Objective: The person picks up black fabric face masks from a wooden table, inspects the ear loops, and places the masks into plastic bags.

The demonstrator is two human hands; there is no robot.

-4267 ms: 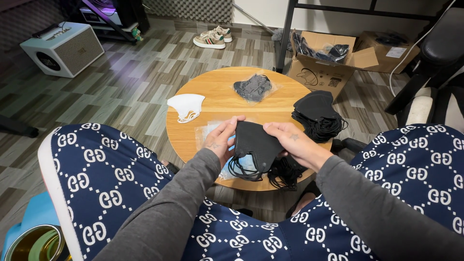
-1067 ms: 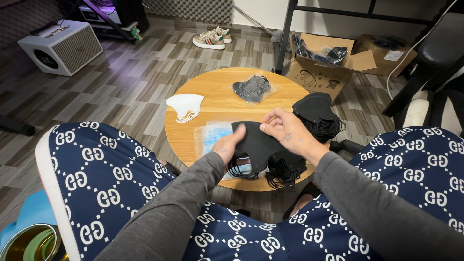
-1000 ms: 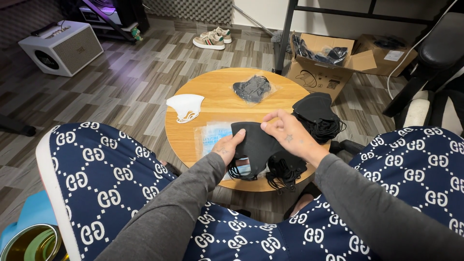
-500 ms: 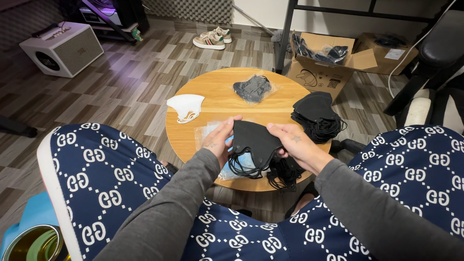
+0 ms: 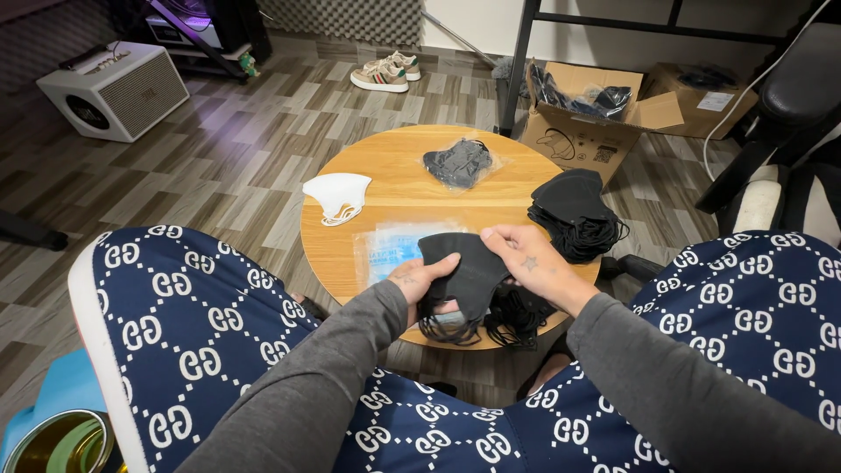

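— So, what do we hold now?

— We hold one black mask (image 5: 469, 271) with both hands over the near edge of the round table (image 5: 412, 171). Our left hand (image 5: 425, 282) has its fingers closed on the left end of the mask, and our right hand (image 5: 526, 263) pinches the upper right edge between thumb and fingers.

— Did something change?

— Yes. A second ago our right hand was raised above the mask and the left one was underneath. Now both have come down to its two ends, and the mask lies more flat and stretched between them. We judge the mask is being opened or smoothed.

— What is around us?

— Under the mask there is a heap of black ear loops (image 5: 491, 320), and just left a clear plastic bag (image 5: 394, 250). A stack of black masks (image 5: 574, 210) sits near the right rim, a white mask (image 5: 337, 194) at the left rim, a grey packed mask (image 5: 458, 164) at the far side. The middle of the table is bare wood, so there is room. Our knees in patterned trousers (image 5: 201, 315) close both sides.
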